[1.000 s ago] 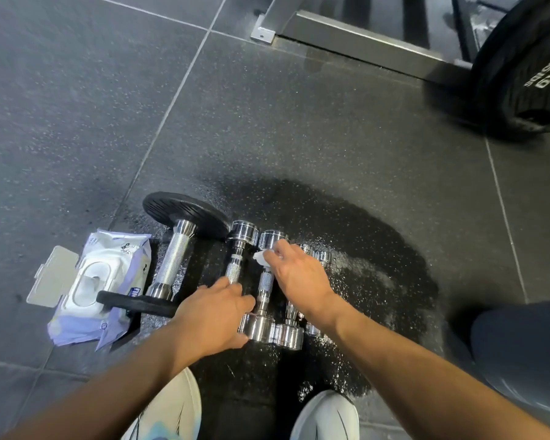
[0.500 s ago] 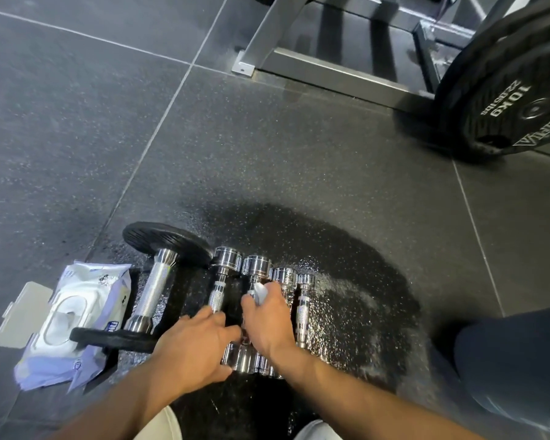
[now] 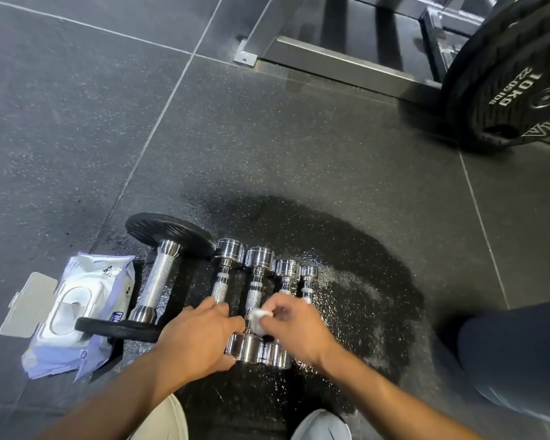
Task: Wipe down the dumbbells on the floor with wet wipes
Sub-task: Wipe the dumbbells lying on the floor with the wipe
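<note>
Right hand point(image 3: 294, 325) pinching wet wipe point(image 3: 261, 317) against handle of second chrome dumbbell point(image 3: 255, 300); left hand point(image 3: 200, 335) steadying first chrome dumbbell point(image 3: 223, 279) beside it. I judge mid-job: black-plate dumbbell point(image 3: 159, 281) looks untouched, wipes pack point(image 3: 77, 315) open by it.

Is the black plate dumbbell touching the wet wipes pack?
Touching. The head view shows the black plate dumbbell's near plate resting on the wet wipes pack, overlapping its top with no gap.

Four small dumbbells point(image 3: 257, 281) lie side by side on the floor point(image 3: 77, 122), right of the plate dumbbell point(image 3: 159, 281), with the wipes pack point(image 3: 77, 315) leftmost.
</note>
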`<state>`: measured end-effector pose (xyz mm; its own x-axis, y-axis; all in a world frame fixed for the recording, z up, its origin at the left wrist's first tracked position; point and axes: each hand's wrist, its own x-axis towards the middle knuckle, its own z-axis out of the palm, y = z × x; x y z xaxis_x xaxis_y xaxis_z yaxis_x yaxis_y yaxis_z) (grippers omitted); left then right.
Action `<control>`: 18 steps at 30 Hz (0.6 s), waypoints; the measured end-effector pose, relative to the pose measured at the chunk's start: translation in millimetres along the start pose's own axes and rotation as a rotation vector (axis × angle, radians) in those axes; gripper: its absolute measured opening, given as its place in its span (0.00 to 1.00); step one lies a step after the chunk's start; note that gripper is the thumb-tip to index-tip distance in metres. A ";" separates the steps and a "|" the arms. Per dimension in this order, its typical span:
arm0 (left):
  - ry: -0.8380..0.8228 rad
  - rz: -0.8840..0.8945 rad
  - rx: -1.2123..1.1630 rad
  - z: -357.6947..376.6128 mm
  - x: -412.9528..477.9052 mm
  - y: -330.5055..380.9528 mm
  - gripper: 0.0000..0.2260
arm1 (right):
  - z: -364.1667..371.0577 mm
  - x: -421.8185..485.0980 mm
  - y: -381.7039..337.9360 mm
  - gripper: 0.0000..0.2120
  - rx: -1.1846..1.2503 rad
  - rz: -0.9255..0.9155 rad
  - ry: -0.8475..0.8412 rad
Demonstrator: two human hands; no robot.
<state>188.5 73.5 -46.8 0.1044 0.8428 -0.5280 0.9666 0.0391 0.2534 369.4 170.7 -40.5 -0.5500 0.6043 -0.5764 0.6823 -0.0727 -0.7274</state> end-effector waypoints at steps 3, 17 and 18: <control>0.000 -0.001 -0.002 0.3 0.3 0.2 0.23 | -34.6 8.7 -4.6 0.03 -0.049 -0.134 0.301; 0.017 0.013 0.002 3.2 1.6 -2.2 0.23 | -40.8 58.0 37.6 0.10 -0.781 -0.432 0.219; 0.018 0.015 0.006 3.7 1.1 -2.3 0.23 | -38.9 52.6 38.5 0.09 -0.746 -0.398 0.162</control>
<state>187.3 72.3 -50.9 0.1149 0.8526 -0.5097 0.9663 0.0231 0.2564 385.4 230.5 -84.3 -0.7788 0.5841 -0.2287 0.6225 0.6748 -0.3965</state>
